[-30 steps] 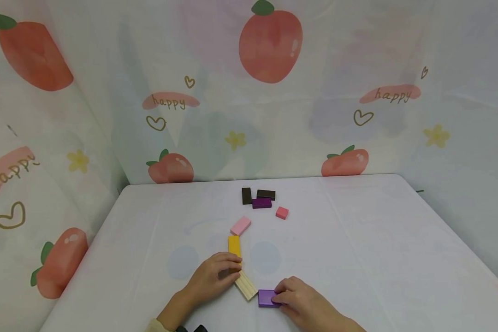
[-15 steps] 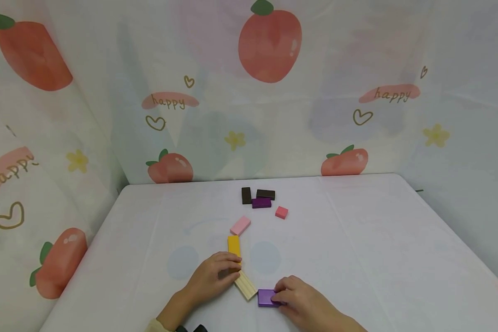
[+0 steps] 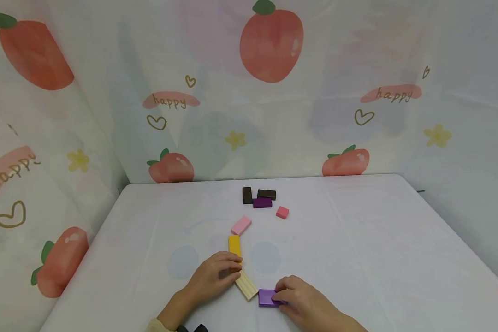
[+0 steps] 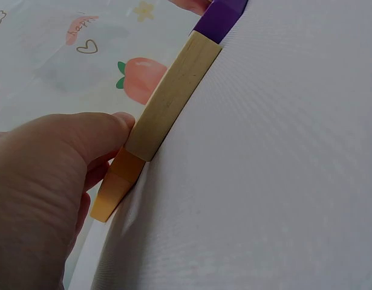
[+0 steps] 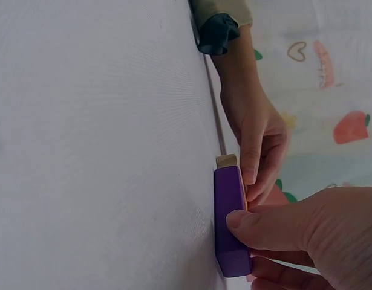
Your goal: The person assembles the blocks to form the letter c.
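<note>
A natural wood block [image 3: 246, 285] with grooves on top lies slantwise on the table. Its far end meets a yellow block [image 3: 234, 244], and its near end meets a purple block [image 3: 266, 298]. My left hand [image 3: 216, 276] is at the joint of the wood and yellow blocks. Its thumb [image 4: 116, 124] is against the wood block's end; the other fingers reach over to the yellow block's side, partly hidden. With thumb and fingers, my right hand [image 3: 300, 299] pinches the right part of the purple block, which lies flat against the table.
A light pink block [image 3: 241, 225] touches the yellow block's far end. Beyond lie a small red-pink block [image 3: 282, 212], a dark purple block [image 3: 262, 203] and two black blocks [image 3: 247, 195]. A printed cloth wall [image 3: 274, 133] borders the white table [image 3: 357, 240].
</note>
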Available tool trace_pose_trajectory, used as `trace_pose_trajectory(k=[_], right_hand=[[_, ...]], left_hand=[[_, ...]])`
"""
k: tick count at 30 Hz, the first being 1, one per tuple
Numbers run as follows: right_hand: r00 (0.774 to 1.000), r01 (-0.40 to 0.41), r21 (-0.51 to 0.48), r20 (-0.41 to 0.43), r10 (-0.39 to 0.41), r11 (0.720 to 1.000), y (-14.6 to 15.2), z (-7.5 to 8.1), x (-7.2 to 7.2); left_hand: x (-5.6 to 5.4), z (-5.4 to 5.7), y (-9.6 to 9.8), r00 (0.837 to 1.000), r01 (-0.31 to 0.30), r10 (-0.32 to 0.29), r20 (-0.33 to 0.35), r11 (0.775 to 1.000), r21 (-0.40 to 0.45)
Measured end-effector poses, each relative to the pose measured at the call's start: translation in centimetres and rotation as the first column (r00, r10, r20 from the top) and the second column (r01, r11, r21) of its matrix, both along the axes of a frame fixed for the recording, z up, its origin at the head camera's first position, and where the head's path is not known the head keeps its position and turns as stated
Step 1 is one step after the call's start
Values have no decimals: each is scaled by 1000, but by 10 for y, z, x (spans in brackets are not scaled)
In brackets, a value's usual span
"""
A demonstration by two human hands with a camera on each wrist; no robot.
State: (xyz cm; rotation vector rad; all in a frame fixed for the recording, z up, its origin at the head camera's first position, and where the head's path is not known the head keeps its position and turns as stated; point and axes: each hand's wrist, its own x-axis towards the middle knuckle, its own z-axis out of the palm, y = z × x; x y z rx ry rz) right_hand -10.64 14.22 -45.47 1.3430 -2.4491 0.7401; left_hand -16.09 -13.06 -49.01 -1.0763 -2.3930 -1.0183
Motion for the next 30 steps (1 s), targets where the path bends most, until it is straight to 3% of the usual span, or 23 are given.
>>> trace_pose_trajectory(k=[13, 30], right_hand=[[1000, -8, 4, -24, 8, 1000, 1, -1, -1], [1000, -6, 24, 4, 6, 1000, 0, 0, 0]], left_hand=[[0, 1, 0, 1000, -9, 9, 12, 1000, -9], [-1, -2, 0, 1000, -8, 8, 16, 1000, -8]])
